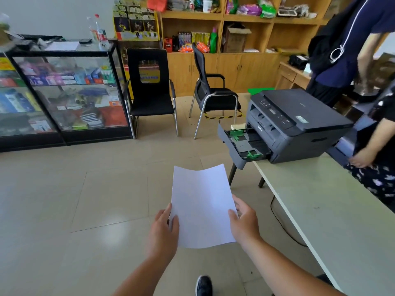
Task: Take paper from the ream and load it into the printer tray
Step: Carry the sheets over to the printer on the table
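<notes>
Ahead of us: two black chairs (152, 90) far across tiled floor, glass display case (64, 90) far left, second person (363, 60) far right behind surface (333, 201). Printer (299, 124) sits at far end of surface, its tray (239, 142) pulled open toward us (green guides showing). Path between us and tray unobstructed. We hold paper (203, 206) near centre, well apart from tray: left hand (163, 233) fingers gripping left edge, right hand (243, 223) fingers gripping right edge.

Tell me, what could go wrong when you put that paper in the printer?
The paper already bows between the left hand and right hand, so it might crease going in. The pulled-out tray hangs past the table edge; a bump could knock it. The green guides might snag a corner.
</notes>
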A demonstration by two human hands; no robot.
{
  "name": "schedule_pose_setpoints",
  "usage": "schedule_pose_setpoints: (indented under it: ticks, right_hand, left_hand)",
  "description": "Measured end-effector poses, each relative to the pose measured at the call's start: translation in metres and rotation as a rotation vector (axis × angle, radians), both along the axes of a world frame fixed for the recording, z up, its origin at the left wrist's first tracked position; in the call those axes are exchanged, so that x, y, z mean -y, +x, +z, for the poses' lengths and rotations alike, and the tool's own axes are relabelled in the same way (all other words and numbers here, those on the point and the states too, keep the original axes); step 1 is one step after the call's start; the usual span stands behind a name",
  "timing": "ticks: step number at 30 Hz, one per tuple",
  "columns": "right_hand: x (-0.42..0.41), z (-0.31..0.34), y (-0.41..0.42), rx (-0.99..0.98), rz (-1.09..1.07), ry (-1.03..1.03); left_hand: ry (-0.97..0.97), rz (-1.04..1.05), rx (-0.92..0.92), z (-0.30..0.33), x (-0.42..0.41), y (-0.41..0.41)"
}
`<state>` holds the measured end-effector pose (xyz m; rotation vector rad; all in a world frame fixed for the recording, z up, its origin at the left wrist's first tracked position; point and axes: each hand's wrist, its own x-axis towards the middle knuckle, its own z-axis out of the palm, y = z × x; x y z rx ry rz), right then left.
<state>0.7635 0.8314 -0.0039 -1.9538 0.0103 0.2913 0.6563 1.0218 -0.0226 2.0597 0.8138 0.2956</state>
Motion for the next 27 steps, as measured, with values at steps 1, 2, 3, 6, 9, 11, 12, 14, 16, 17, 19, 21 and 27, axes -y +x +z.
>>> schedule_pose_setpoints:
  ticks: [1,2,3,6,9,11,12,14,16,17,19,21,27]
  right_hand:
    - [-0.006,-0.003,0.009,-0.001,0.004,-0.005]
    - [-0.013,-0.006,0.021,-0.004,0.010,-0.006]
    - [-0.018,-0.008,0.030,-0.008,0.016,-0.009]
    - [-0.036,-0.016,0.067,-0.007,0.044,-0.013]
    - [-0.056,-0.017,0.110,-0.004,0.057,0.002]
    - [-0.069,-0.018,0.136,-0.002,0.060,0.008]
    - [-0.075,-0.019,0.148,-0.006,0.064,0.009]
    - [-0.086,-0.020,0.171,-0.009,0.081,0.006]
    - [-0.096,-0.020,0.194,0.000,0.097,-0.001]
    - [-0.101,-0.019,0.204,0.003,0.098,-0.003]
    - [-0.112,-0.016,0.221,0.007,0.094,-0.007]
    - [-0.122,-0.016,0.235,0.005,0.097,-0.015]
    - [-0.162,-0.016,0.280,0.004,0.116,-0.050]
  left_hand:
    - [-0.005,0.005,-0.002,-0.002,-0.006,0.008]
    - [-0.007,0.010,0.000,-0.005,-0.012,0.018]
    - [-0.001,0.011,-0.003,-0.005,-0.017,0.026]
    - [0.002,0.022,-0.008,-0.005,-0.034,0.059]
    - [-0.002,0.041,-0.008,-0.002,-0.051,0.095]
    - [0.002,0.052,-0.006,-0.001,-0.063,0.119]
    - [0.006,0.060,-0.006,-0.001,-0.068,0.130]
    - [0.012,0.075,0.000,0.001,-0.077,0.151]
    - [0.019,0.083,0.007,0.003,-0.086,0.170]
    - [0.017,0.084,0.006,0.004,-0.091,0.179]
    - [0.015,0.090,-0.003,0.005,-0.101,0.195]
    - [0.022,0.096,-0.006,0.005,-0.111,0.211]
    - [0.001,0.073,-0.007,-0.003,-0.152,0.255]
